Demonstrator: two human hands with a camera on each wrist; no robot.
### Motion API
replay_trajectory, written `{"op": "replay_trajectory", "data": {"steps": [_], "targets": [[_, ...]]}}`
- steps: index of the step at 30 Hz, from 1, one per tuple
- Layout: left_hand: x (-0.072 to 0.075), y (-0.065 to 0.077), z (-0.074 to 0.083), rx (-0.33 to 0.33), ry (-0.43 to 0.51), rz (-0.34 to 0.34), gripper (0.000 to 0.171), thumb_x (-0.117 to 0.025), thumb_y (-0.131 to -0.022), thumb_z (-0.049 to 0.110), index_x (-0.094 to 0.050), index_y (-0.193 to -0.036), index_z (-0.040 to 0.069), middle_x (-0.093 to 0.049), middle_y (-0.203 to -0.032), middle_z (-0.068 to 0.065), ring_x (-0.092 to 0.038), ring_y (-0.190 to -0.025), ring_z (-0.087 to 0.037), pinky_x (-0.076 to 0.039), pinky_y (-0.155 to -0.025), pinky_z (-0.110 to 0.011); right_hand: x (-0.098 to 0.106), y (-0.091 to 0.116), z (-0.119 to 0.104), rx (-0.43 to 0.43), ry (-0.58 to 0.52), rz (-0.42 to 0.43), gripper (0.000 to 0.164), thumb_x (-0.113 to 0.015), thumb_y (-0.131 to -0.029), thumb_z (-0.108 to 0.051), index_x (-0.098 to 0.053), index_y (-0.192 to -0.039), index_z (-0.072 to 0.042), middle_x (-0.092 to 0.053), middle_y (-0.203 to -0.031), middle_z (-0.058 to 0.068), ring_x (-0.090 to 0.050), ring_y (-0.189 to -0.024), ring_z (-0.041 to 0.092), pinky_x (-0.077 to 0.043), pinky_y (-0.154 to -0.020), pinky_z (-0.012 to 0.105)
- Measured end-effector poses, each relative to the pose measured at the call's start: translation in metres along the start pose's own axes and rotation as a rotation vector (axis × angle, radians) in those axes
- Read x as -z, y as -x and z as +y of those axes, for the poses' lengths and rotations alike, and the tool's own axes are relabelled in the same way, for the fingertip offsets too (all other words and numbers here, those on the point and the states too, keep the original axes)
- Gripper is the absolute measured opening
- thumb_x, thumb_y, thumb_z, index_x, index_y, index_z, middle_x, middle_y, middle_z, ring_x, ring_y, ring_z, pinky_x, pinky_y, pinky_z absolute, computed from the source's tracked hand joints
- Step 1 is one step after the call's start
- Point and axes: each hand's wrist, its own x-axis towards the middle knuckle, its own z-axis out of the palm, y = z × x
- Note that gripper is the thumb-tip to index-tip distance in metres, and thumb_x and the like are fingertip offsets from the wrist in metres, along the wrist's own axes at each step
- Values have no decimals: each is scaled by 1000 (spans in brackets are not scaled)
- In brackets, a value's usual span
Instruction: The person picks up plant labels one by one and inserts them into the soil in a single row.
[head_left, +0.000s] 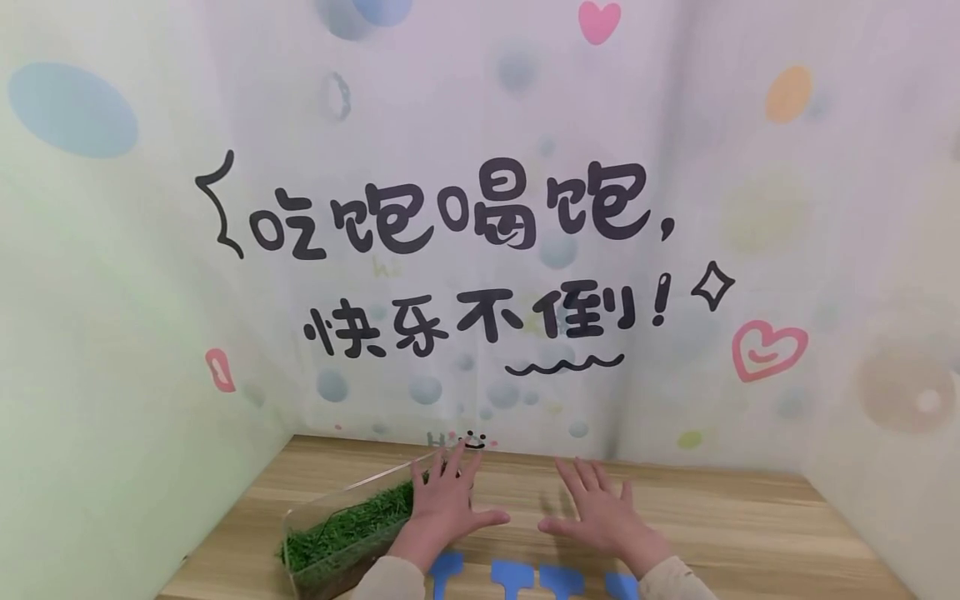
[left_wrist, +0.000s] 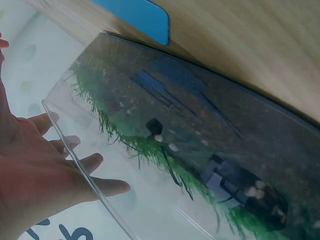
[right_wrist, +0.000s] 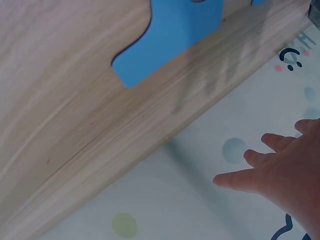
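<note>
A clear plastic box (head_left: 352, 495) with dark soil and green grass (head_left: 352, 527) stands on the left of the wooden table. My left hand (head_left: 444, 504) is beside its right end, fingers spread and thumb pointing inward. In the left wrist view, the fingers (left_wrist: 92, 162) overlap the box's clear rim, and nothing is in the hand. My right hand (head_left: 603, 518) is spread out over the table to the right, holding nothing. Several flat blue T-shaped pieces (head_left: 513, 573) lie in a row near the wrists, partly cut off by the frame's lower edge.
Behind the wooden table (head_left: 720, 508) hangs a pale printed cloth (head_left: 480, 108) with black lettering, bubbles and hearts. Similar cloth closes off the left and right sides. Blue reflections show on the box's wall in the left wrist view.
</note>
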Motion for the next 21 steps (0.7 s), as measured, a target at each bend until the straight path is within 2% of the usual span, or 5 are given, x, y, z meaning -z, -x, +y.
{"op": "replay_trajectory", "data": {"steps": [5, 21], "targets": [[4, 6, -6, 18, 12, -14, 103, -68, -71, 79, -38, -155, 26, -24, -166, -9, -21, -151, -44, -12, -115, -75, -3, -1, -5, 15, 2, 0, 103, -69, -79, -69, -32, -157, -12, -34, -159, 22, -25, -146, 53, -10, -104, 86], [7, 21, -31, 59, 9, -3, 102, -71, -71, 76, -42, -153, 22, -29, -164, -10, -25, -150, -45, -13, -113, -77, -18, -6, -25, 60, -21, -14, 100, -69, -79, -68, -34, -156, -15, -36, -159, 19, -31, -147, 46, -15, -106, 83]]}}
